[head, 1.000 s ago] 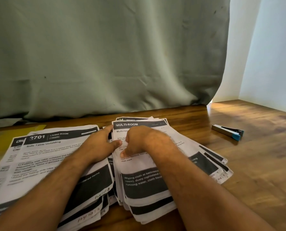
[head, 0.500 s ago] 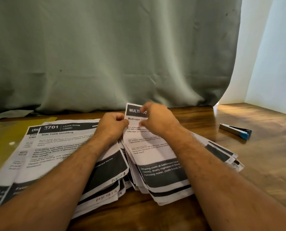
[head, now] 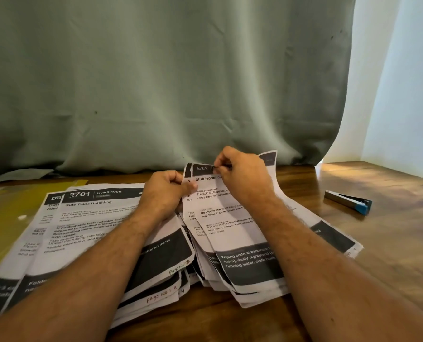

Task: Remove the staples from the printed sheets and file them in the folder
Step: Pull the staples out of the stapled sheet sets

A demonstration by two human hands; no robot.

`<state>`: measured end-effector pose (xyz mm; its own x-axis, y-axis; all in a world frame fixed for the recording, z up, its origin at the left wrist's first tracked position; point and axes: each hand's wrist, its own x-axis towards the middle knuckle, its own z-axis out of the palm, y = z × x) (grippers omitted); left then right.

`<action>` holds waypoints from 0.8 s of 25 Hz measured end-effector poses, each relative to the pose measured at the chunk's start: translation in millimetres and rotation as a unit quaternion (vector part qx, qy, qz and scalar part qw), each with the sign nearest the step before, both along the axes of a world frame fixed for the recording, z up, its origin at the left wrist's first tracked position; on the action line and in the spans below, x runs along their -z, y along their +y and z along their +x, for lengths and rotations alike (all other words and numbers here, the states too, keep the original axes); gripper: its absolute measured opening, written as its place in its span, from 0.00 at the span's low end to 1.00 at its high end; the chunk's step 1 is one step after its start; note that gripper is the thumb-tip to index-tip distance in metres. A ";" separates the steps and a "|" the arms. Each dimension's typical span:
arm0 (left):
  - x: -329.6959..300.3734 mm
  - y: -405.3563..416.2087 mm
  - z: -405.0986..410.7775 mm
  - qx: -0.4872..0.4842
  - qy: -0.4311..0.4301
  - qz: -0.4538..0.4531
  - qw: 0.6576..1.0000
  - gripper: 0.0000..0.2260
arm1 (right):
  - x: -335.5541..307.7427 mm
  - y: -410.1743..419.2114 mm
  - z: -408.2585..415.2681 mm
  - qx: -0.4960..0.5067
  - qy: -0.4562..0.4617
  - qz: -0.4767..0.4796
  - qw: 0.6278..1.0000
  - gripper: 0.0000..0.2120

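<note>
Currently left hand (head: 164, 192) grips the lifted stapled set (head: 230, 211) by its left edge to steady it; right hand (head: 242, 175) pinches the top corner, probably picking the staple. Yellow folder (head: 6, 213) lies far left on the tabletop (head: 390, 243), stapler (head: 348, 202) unused.

The right hand (head: 245, 176) hides the lifted sheet's (head: 220, 213) heading and any staple; the left stack (head: 57, 230) runs off-frame.

Grey-green curtain (head: 156, 82) hangs before me, hem creased against back of wooden desk (head: 390, 255). Pale wall (head: 403, 82) at my right, forming corner. Soft light falls on desk's far right corner.
</note>
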<state>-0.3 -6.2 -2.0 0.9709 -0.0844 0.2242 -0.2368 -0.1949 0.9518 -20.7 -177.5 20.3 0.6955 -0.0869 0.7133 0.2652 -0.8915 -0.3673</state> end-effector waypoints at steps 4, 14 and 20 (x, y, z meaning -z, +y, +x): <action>4.2 -1.5 3.5 0.001 0.012 -0.019 1.000 0.12 | -0.4 1.6 0.8 -0.007 -0.042 0.008 0.999 0.03; 11.4 -6.4 21.0 -0.022 0.034 -0.142 0.989 0.09 | -7.3 -2.1 -8.5 -0.033 0.069 -0.091 0.993 0.06; 13.6 -7.5 24.1 -0.036 0.002 -0.146 0.989 0.09 | -7.7 10.2 -20.8 -0.097 -0.048 -0.246 0.963 0.06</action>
<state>23.8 -13.7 -15.6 0.9730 0.0538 0.2246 -0.2282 0.0728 0.9709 -41.4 -167.4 28.0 0.5931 0.4025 0.6973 0.4560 -0.8817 0.1212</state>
